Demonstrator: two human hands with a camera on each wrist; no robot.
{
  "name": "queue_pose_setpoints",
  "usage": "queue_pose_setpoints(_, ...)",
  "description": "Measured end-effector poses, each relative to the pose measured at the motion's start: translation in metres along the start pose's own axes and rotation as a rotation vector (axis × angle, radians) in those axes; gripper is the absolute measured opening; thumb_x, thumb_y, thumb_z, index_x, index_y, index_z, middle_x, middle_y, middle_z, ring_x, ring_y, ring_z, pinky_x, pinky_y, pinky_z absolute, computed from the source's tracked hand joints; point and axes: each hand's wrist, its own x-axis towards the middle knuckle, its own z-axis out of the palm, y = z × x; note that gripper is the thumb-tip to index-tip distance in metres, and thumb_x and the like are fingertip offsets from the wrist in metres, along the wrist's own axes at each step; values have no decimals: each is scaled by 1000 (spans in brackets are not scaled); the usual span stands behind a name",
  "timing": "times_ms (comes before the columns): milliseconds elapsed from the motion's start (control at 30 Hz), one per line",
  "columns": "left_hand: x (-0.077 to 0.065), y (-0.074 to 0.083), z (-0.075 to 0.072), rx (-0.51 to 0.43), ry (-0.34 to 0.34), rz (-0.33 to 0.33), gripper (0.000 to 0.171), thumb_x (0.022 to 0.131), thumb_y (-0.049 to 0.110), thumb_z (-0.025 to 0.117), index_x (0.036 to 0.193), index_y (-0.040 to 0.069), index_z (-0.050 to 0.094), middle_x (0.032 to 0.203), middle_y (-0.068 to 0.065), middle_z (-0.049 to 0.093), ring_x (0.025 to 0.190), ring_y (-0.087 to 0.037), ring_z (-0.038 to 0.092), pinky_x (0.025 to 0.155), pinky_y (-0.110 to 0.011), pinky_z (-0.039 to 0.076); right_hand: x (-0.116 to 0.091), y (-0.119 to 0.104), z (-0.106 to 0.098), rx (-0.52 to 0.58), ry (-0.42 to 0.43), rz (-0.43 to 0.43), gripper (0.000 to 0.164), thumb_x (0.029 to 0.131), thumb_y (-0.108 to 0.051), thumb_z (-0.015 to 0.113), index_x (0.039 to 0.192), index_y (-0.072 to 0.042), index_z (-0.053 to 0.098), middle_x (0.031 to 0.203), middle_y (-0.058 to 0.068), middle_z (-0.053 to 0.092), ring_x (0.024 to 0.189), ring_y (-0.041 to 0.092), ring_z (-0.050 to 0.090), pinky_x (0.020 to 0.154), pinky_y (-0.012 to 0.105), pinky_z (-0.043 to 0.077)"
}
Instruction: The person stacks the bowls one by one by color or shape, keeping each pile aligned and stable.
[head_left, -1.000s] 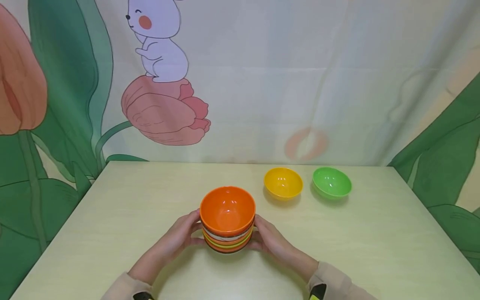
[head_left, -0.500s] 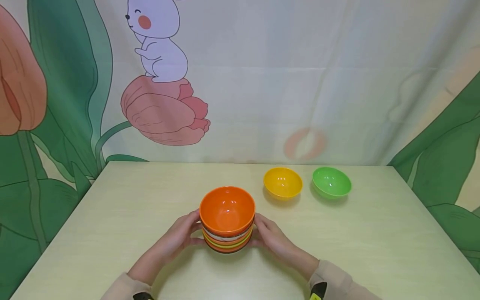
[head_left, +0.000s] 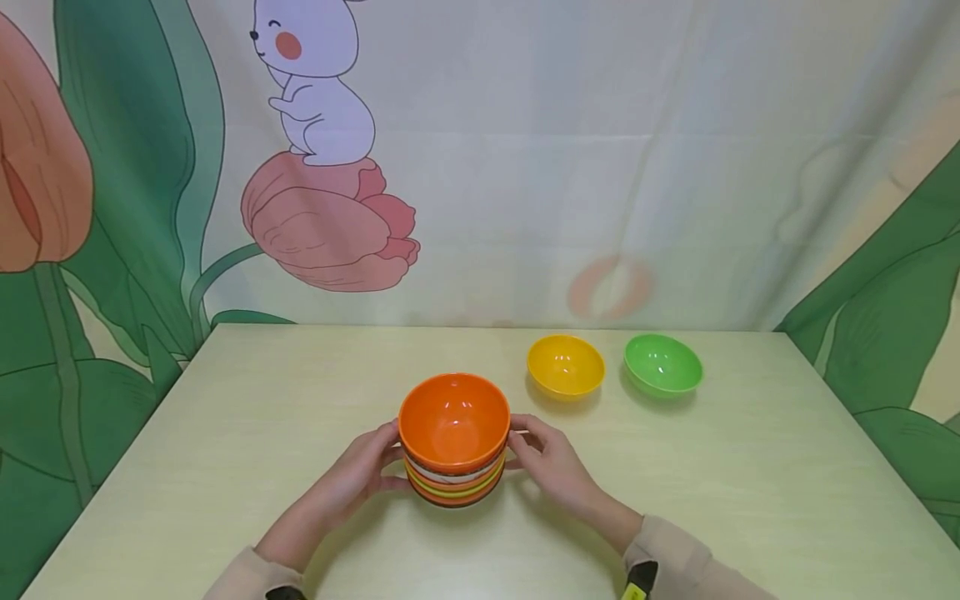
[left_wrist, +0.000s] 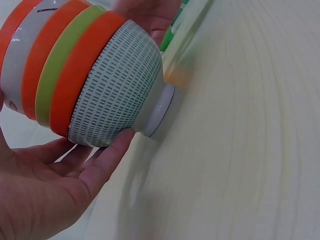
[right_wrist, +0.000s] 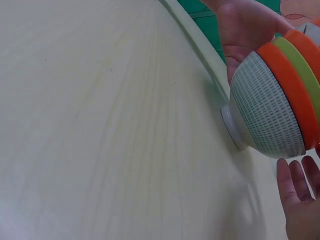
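A stack of several nested bowls stands upright in front of me, its foot close over the table (head_left: 187, 467). On top is an orange bowl (head_left: 454, 417). White, orange and lime-green bands show below it. Lowest is a white bowl with green dashes (left_wrist: 120, 82), its white foot (left_wrist: 161, 111) facing the tabletop. My left hand (head_left: 354, 467) holds the stack's left side, fingers under the patterned bowl. On the right, my right hand (head_left: 553, 467) touches the top bowl's rim with finger and thumb. Its other fingers (right_wrist: 285, 181) spread loosely beside the patterned bowl.
Toward the back of the table, right of the stack, sit a yellow bowl (head_left: 566, 367) and a green bowl (head_left: 663, 365), side by side with a small gap. Behind the table's far edge hangs a curtain (head_left: 525, 167) printed with a rabbit and flowers.
My right hand has shifted slightly right and up along the stack, its fingers loosening from the lower bowls. The left hand and the bowls stay in place.
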Motion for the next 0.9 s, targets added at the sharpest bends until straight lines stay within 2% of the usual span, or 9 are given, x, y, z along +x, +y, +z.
queue_pose_setpoints(300, 0, 0, -1, 8, -18, 16, 67, 95, 55, 33, 139, 5, 37, 137, -17, 40, 122, -28, 45, 85, -47, 51, 1, -4, -9, -161, 14, -47, 28, 93, -15, 55, 120, -10, 57, 115, 6, 59, 99, 23, 59, 75, 26, 55)
queue_pose_setpoints(467, 1, 0, -1, 10, -26, 22, 66, 95, 54, 32, 139, 4, 37, 137, -18, 40, 122, -28, 45, 85, -47, 51, 1, -14, -14, -289, 28, -73, 25, 91, -16, 57, 116, -15, 61, 113, 1, 61, 98, 17, 59, 75, 22, 53)
queue_pose_setpoints(733, 0, 0, 0, 6, -10, 12, 67, 95, 54, 33, 139, 4, 36, 138, -18, 39, 123, -29, 45, 85, -46, 51, 8, -10, -23, -404, -51, -145, 31, 90, -14, 59, 121, -12, 58, 118, 2, 60, 103, 22, 59, 78, 25, 53)
queue_pose_setpoints(900, 0, 0, 0, 5, -10, 10, 68, 95, 55, 33, 140, 4, 36, 139, -17, 38, 124, -30, 43, 85, -46, 51, 10, -14, -27, -484, -58, -217, 32, 88, -10, 60, 120, -8, 58, 117, 6, 59, 103, 23, 60, 77, 25, 54)
